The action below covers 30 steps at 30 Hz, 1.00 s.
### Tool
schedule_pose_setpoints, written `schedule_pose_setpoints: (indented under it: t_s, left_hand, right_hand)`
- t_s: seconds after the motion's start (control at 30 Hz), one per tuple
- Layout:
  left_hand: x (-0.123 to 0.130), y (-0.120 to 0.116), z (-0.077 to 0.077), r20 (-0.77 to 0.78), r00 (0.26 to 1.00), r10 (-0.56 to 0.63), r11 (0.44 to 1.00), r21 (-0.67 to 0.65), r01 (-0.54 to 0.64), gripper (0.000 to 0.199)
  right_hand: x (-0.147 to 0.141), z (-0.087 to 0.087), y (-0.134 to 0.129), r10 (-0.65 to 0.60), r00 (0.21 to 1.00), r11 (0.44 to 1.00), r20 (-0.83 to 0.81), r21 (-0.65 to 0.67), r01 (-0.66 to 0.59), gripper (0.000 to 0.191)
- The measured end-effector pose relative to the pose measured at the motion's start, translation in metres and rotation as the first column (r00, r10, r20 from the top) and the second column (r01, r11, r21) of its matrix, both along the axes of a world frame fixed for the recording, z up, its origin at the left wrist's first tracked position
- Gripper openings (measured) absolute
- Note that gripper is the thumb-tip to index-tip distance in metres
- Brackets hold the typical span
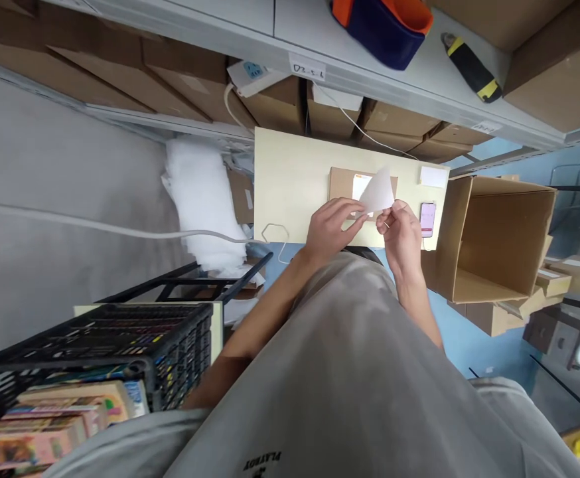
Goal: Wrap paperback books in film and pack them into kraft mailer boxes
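Note:
A small white paper sheet [378, 191], curled up at one corner, is held just above a flat brown cardboard box [340, 180] on the cream tabletop. My right hand [401, 234] pinches the sheet's lower right corner between thumb and fingers. At its lower left edge, my left hand [330, 227] has thumb and fingertips closed on the paper. Part of a white label [360, 184] with an orange mark shows on the box; the sheet and my fingers cover the remainder.
On the table [285, 179], a phone [428, 220] and a white pad [433, 176] lie to the right. Beyond them stands an open carton [499, 239]. A shelf with a tape dispenser [384, 30] and a utility knife [473, 68] overhangs the back. A black crate [180, 358] holds books.

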<state>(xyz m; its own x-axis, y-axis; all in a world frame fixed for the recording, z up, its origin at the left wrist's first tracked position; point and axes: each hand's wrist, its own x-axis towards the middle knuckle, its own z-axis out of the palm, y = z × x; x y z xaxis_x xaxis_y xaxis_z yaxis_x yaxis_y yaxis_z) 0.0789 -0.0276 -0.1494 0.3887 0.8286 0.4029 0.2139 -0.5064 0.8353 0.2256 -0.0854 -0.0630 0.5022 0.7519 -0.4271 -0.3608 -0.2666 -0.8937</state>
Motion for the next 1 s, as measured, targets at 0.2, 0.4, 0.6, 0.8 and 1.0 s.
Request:
schedule_pose_setpoints:
  t_s: [0.2,0.4,0.6,0.8,1.0]
  left_hand:
    - [0.027,-0.013,0.006,-0.095,0.993,0.064,0.998,0.000,-0.064,0.013]
    - [0.043,-0.022,0.008,-0.091,0.979,0.181,0.912,-0.357,-0.201,0.012]
    - [0.044,-0.021,0.000,0.056,0.976,0.209,0.638,-0.764,-0.093,0.029]
    - [0.044,-0.026,0.009,0.147,0.967,0.209,0.513,-0.858,0.019,0.031]
    - [0.041,-0.029,0.012,0.166,0.973,0.161,0.494,-0.867,0.066,0.028]
  right_hand:
    - [0.026,-0.007,-0.013,0.061,0.998,0.998,-0.011,0.024,-0.061,0.038]
    - [0.061,-0.020,-0.028,0.193,0.974,0.980,0.117,0.032,-0.198,0.036]
    - [0.094,-0.051,-0.037,0.211,0.924,0.976,0.318,-0.026,-0.214,0.026]
    - [0.107,-0.066,-0.043,0.285,0.886,0.958,0.365,-0.108,-0.264,0.022]
    - [0.110,-0.065,-0.046,0.321,0.893,0.947,0.317,-0.111,-0.301,0.025]
